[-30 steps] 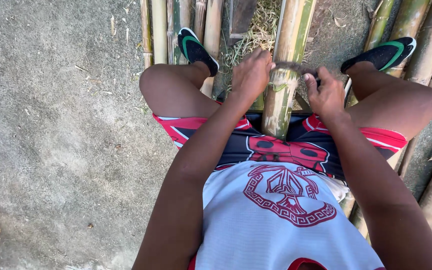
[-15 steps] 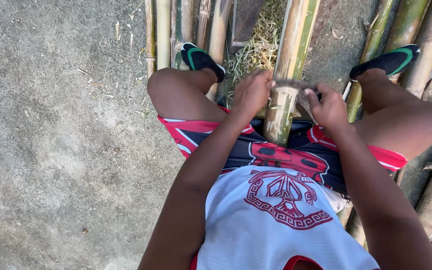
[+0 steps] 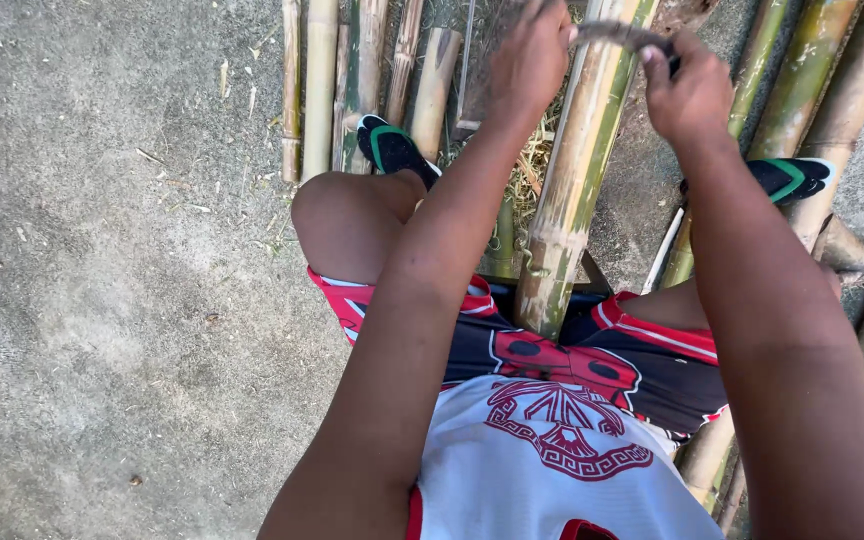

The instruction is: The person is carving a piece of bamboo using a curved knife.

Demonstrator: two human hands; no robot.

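I sit astride a thick yellow-green bamboo pole (image 3: 577, 190) that runs from between my thighs away from me. My left hand (image 3: 530, 62) and my right hand (image 3: 690, 95) are stretched far forward, one on each side of the pole. Each is closed on one end of a dark curved blade (image 3: 620, 32) that lies across the top of the pole. My black-and-green shoes (image 3: 392, 148) (image 3: 794, 176) rest on either side of it.
Several cut bamboo lengths (image 3: 324, 90) lie at the upper left, and more poles (image 3: 817, 90) lie along the right. Dry shavings (image 3: 532, 185) sit under the pole. Bare concrete ground (image 3: 102, 300) fills the left side.
Both hands, with the curved blade, have moved along the pole from close to my lap to far out in front of me.
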